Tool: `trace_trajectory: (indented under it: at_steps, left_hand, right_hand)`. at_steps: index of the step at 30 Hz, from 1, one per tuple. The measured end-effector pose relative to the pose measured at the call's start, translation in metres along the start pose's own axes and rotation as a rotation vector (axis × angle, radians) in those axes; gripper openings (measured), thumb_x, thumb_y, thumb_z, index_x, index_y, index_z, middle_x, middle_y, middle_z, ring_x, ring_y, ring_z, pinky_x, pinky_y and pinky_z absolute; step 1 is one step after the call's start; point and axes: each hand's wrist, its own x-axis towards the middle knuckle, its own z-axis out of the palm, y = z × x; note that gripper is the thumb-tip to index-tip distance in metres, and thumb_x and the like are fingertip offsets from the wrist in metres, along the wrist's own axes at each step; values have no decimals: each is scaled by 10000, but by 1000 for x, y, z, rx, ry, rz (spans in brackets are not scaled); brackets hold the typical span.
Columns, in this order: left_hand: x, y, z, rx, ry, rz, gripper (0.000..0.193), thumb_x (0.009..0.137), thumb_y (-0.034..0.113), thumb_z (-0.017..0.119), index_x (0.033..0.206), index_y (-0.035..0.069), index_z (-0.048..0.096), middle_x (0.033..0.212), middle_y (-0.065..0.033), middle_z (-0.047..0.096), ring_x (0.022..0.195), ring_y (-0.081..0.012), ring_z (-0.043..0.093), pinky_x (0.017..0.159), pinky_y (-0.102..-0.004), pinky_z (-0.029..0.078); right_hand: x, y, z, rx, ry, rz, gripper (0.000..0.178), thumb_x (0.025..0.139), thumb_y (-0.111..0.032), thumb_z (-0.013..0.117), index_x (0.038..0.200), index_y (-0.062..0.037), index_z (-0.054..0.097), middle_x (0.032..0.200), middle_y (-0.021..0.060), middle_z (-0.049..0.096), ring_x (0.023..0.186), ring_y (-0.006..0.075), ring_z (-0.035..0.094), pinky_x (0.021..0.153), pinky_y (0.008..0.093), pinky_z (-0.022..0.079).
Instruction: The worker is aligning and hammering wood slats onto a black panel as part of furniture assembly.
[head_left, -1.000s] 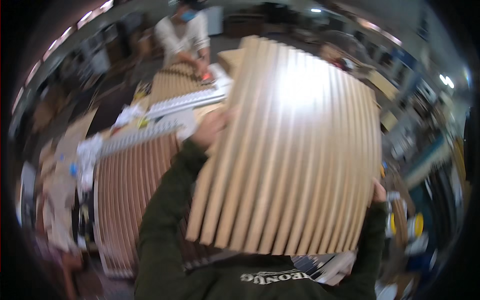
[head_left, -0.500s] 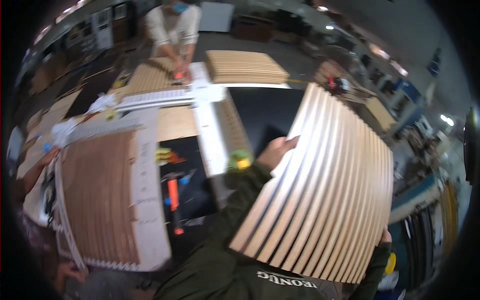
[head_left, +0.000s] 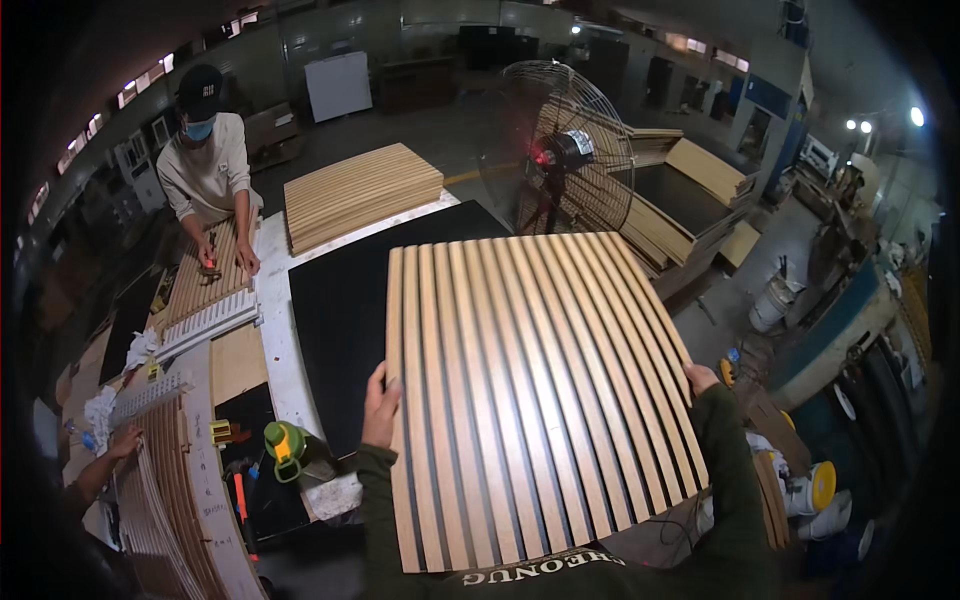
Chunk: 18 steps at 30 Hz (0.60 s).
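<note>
A large slatted wood panel (head_left: pixel 540 400), pale strips over a dark backing, fills the space in front of me. My left hand (head_left: pixel 380 405) grips its left edge, thumb on the front face. At the right edge, my right hand (head_left: pixel 701 377) is closed round the panel, with most of its fingers hidden behind. Behind the panel's left part lies a flat black board (head_left: pixel 345 310) on the bench. A green bottle with a yellow cap (head_left: pixel 288 445) stands left of my left hand.
Stacked slatted panels (head_left: pixel 365 190) lie at the bench's far end. A large caged fan (head_left: pixel 570 150) stands beyond my panel. Across the left side, a masked co-worker (head_left: pixel 215 165) handles a slatted panel; another person's hand (head_left: pixel 125 440) holds a brown one. A hammer (head_left: pixel 240 500) lies near the bottle.
The panel has swung from a tilted position at the right to nearly square in front of me. My view has turned right, bringing the fan and my right hand fully into sight.
</note>
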Motion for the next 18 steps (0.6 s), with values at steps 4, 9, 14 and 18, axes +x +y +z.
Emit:
trace_trajectory:
  at_steps: [4, 9, 14, 18]
  left_hand:
    - [-13, -3, 3, 69, 164, -19, 430, 835, 214, 430, 1174, -27, 318, 1144, -108, 397, 1042, -160, 386, 896, -262, 284]
    - [-49, 14, 0, 266, 391, -39, 475, 836, 272, 416, 1187, -25, 294, 1173, -114, 369, 1065, -181, 364, 905, -277, 272]
    - [-81, 18, 0, 197, 367, -69, 584, 804, 253, 435, 1243, -13, 156, 1249, -124, 272, 1141, -198, 277, 936, -266, 220]
    - [-149, 17, 7, -8, 209, -233, 694, 779, 238, 451, 1288, -3, 46, 1310, -131, 194, 1202, -211, 208, 961, -257, 178]
  right_hand:
    - [70, -24, 48, 113, -99, 98, 345, 822, -274, 458, 879, 50, 560, 792, 71, 584, 709, 137, 511, 662, 270, 398]
    - [108, -53, 116, 109, -246, 195, 327, 812, -263, 483, 869, 50, 557, 703, 60, 579, 590, 139, 509, 569, 267, 403]
    - [106, -91, 136, 16, -367, 291, 294, 805, -219, 491, 914, 51, 536, 751, 67, 576, 627, 137, 513, 583, 246, 402]
    - [93, -68, 114, 62, -534, 143, 371, 752, -115, 523, 1086, 28, 447, 959, 101, 537, 868, 160, 498, 786, 272, 377]
